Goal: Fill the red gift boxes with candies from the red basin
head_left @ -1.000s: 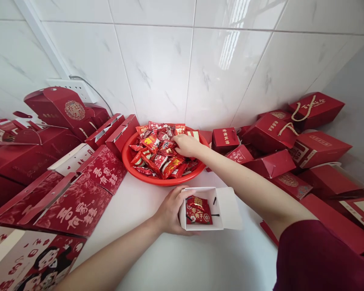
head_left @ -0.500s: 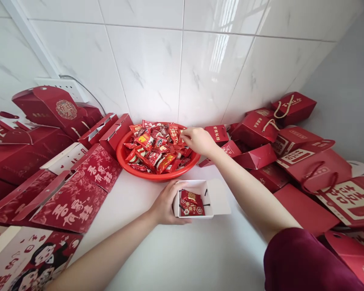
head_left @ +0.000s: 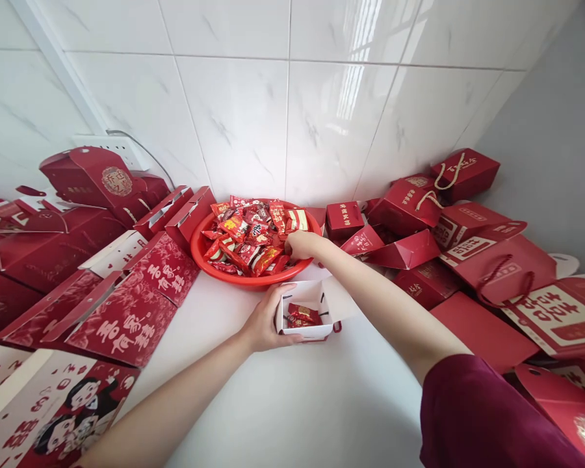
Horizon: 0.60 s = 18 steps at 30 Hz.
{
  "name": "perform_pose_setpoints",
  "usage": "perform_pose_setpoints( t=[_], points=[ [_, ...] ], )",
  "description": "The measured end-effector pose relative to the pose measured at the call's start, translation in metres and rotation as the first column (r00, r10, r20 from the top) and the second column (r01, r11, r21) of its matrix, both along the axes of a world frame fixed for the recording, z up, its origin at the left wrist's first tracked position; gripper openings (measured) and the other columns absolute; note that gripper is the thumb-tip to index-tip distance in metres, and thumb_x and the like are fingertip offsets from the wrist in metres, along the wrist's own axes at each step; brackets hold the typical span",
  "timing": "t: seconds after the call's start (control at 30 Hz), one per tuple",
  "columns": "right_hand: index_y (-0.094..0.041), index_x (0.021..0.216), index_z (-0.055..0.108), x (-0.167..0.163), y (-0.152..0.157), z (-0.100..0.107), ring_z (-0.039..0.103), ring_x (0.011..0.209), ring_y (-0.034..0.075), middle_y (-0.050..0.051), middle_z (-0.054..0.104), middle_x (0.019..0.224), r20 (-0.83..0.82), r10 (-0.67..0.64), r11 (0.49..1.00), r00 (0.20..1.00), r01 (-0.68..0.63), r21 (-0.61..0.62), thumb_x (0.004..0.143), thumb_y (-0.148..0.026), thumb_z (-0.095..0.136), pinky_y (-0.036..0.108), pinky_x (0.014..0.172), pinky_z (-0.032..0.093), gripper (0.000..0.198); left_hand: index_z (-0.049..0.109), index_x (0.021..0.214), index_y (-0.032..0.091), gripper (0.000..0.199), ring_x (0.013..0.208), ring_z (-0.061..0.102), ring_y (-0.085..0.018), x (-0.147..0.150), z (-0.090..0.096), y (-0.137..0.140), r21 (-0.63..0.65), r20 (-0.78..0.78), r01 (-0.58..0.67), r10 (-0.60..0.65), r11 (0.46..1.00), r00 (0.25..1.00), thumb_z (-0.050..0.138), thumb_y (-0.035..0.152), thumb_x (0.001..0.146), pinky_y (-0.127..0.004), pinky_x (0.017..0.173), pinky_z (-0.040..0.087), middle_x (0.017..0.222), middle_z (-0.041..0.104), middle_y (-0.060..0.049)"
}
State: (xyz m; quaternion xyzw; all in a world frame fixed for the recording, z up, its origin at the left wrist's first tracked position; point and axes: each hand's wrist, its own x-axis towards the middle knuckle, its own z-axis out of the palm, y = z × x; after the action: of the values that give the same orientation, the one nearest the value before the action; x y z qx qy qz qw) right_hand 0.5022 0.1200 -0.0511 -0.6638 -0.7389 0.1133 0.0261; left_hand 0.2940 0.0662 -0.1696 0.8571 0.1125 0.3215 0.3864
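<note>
My left hand grips a small open gift box from its left side. The box has white inner walls, a raised white flap on the right and a dark red cord loop. Red wrapped sweets lie inside it. Just behind stands a round red plastic basin heaped with small wrapped sweets, mostly red. My right hand is at the basin's right side, fingers curled down among the sweets. Its fingertips are partly hidden, so anything in them cannot be made out.
Upright red boxes line the left side, with a box showing a cartoon couple in front. Red gift boxes with cord handles pile up on the right. A tiled wall with a power socket rises behind the white tabletop.
My right hand has moved nearer and slightly left within the basin, uncovering a cream-and-red packet. The gift box is tilted differently, and a red packet inside now lies at another angle.
</note>
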Motion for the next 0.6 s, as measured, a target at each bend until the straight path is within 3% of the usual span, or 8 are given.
perform_pose_setpoints(
  t=[0.07,0.17,0.3,0.37,0.47,0.53,0.6],
  points=[
    [-0.016,0.103,0.065,0.0,0.0,-0.001,0.065,0.089,0.017,0.006,0.067,0.104,0.007,-0.003,1.0,1.0,0.003,0.005,0.094,-0.033,0.061,0.035,0.079,0.055,0.02,0.037,0.142,0.022,0.097,0.124,0.05,-0.034,-0.001,0.0,0.0,-0.013,0.009,-0.006,0.006,1.0,1.0,0.084,0.048,0.062,-0.05,0.104,0.043,0.136,0.046,-0.015],
    [-0.017,0.096,0.066,0.008,-0.017,0.01,0.064,0.097,0.022,0.008,0.069,0.104,-0.008,-0.066,0.99,0.998,0.066,0.128,0.091,-0.023,0.059,0.034,0.08,0.051,0.01,0.038,0.142,0.022,0.098,0.125,0.049,-0.035,0.0,0.0,0.0,-0.039,0.021,0.008,-0.008,0.999,1.0,0.086,0.046,0.06,-0.051,0.106,0.041,0.136,0.046,-0.015],
    [-0.018,0.108,0.058,0.025,-0.066,0.032,0.062,0.101,0.024,0.011,0.068,0.11,-0.087,-0.173,0.922,0.981,0.193,0.337,0.098,-0.023,0.039,0.033,0.082,0.046,0.023,0.035,0.146,0.021,0.099,0.13,0.045,-0.037,0.003,-0.003,0.0,-0.111,0.037,0.047,-0.043,0.993,0.998,0.085,0.045,0.063,-0.053,0.108,0.04,0.142,0.044,-0.017],
    [-0.019,0.104,0.057,0.03,-0.095,0.036,0.064,0.09,0.019,0.006,0.07,0.102,-0.267,-0.123,0.876,0.956,0.231,0.422,0.097,-0.025,0.039,0.028,0.076,0.046,0.02,0.032,0.148,0.021,0.099,0.133,0.043,-0.038,0.005,-0.005,0.0,-0.147,0.047,0.062,-0.056,0.987,0.997,0.084,0.045,0.066,-0.054,0.108,0.039,0.146,0.041,-0.019],
    [-0.02,0.096,0.059,0.032,-0.129,0.03,0.064,0.076,0.016,0.002,0.07,0.089,-0.511,0.03,0.922,0.859,0.175,0.347,0.094,-0.029,0.047,0.025,0.068,0.046,0.016,0.031,0.15,0.02,0.102,0.137,0.04,-0.039,0.007,-0.008,0.0,-0.201,0.066,0.083,-0.072,0.976,0.995,0.084,0.044,0.066,-0.056,0.111,0.036,0.149,0.037,-0.02],
    [-0.02,0.094,0.062,0.031,-0.143,0.021,0.064,0.076,0.016,0.001,0.071,0.088,-0.53,0.034,0.949,0.847,0.138,0.282,0.093,-0.03,0.05,0.026,0.068,0.046,0.016,0.03,0.151,0.02,0.107,0.138,0.037,-0.04,0.008,-0.008,0.0,-0.226,0.072,0.087,-0.072,0.97,0.995,0.086,0.044,0.063,-0.057,0.112,0.034,0.151,0.035,-0.02],
    [-0.021,0.094,0.064,0.03,-0.153,0.014,0.064,0.078,0.017,0.002,0.071,0.091,-0.505,-0.01,0.938,0.863,0.183,0.294,0.094,-0.03,0.049,0.027,0.07,0.046,0.017,0.028,0.152,0.021,0.11,0.14,0.035,-0.041,0.008,-0.007,-0.001,-0.235,0.069,0.088,-0.074,0.968,0.995,0.087,0.043,0.062,-0.057,0.112,0.034,0.154,0.033,-0.019]
  ],
)
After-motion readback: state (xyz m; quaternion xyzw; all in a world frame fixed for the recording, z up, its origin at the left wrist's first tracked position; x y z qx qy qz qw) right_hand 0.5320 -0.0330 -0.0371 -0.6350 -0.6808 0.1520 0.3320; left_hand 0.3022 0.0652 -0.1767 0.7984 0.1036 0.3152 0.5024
